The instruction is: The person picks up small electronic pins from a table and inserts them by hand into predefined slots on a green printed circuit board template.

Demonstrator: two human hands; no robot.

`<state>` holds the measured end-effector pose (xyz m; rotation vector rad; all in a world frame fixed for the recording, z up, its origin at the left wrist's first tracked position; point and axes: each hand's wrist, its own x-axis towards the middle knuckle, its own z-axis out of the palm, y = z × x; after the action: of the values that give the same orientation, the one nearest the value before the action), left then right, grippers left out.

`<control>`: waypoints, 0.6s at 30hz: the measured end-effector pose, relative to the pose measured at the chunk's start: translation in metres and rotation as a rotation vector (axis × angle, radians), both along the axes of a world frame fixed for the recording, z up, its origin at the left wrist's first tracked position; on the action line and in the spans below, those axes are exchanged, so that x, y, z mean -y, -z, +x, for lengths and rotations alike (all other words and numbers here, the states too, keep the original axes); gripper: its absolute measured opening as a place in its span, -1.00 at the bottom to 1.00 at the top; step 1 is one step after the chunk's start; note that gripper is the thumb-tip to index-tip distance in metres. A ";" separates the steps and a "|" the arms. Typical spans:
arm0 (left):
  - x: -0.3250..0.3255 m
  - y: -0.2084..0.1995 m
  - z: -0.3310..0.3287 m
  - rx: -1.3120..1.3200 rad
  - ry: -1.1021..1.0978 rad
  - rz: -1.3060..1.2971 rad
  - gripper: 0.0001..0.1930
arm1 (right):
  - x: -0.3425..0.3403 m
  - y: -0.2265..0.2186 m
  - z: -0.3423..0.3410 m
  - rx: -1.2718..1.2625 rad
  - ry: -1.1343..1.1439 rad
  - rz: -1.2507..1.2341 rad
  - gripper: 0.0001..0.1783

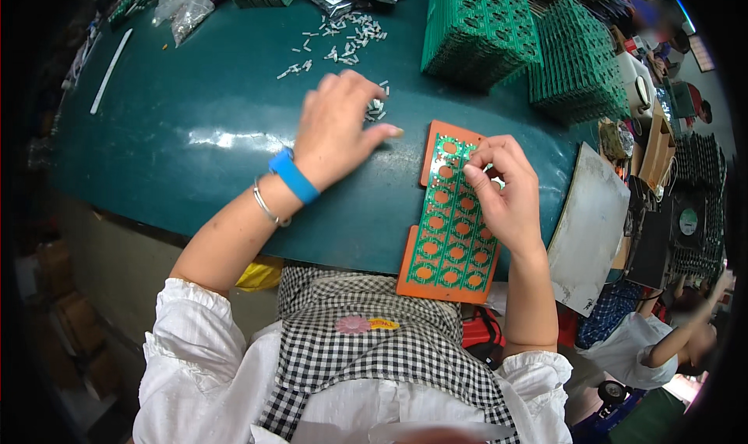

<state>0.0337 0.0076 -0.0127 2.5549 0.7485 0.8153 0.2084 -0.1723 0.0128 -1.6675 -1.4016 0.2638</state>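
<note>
My left hand [336, 124], with a blue band at the wrist, hovers over the table beside a few small white parts [375, 110]. Its thumb stands away from the fingers and it appears to hold nothing. A green circuit board panel [445, 237] with rows of round cut-outs lies on an orange fixture plate [412, 251] in front of me. Over the panel's far right part, my right hand [508, 188] has thumb and forefinger pinched together. Whatever sits between those fingertips is too small to make out.
More small white parts [354, 38] are scattered farther back. Tall stacks of green panels [477, 31] stand at the far right, beyond the fixture. A grey metal sheet [588, 229] lies at the table's right edge. Bags [183, 11] and a white strip [111, 71] lie at left; another person [662, 343] is at right.
</note>
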 end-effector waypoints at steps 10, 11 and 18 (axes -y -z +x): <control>-0.018 0.023 0.008 -0.154 -0.062 -0.018 -0.87 | 0.005 0.013 0.003 -0.032 -0.018 -0.244 -0.91; -0.020 0.028 0.008 -0.119 -0.041 0.036 -0.89 | 0.006 0.015 0.002 -0.033 -0.014 -0.245 -0.91; -0.019 0.020 0.006 0.108 -0.057 -0.251 -0.93 | 0.011 0.027 0.001 0.024 -0.060 -0.156 -0.88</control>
<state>0.0397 0.0266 -0.0322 2.2590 0.8354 0.8141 0.2096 -0.1836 -0.0137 -1.7614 -1.4830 0.3977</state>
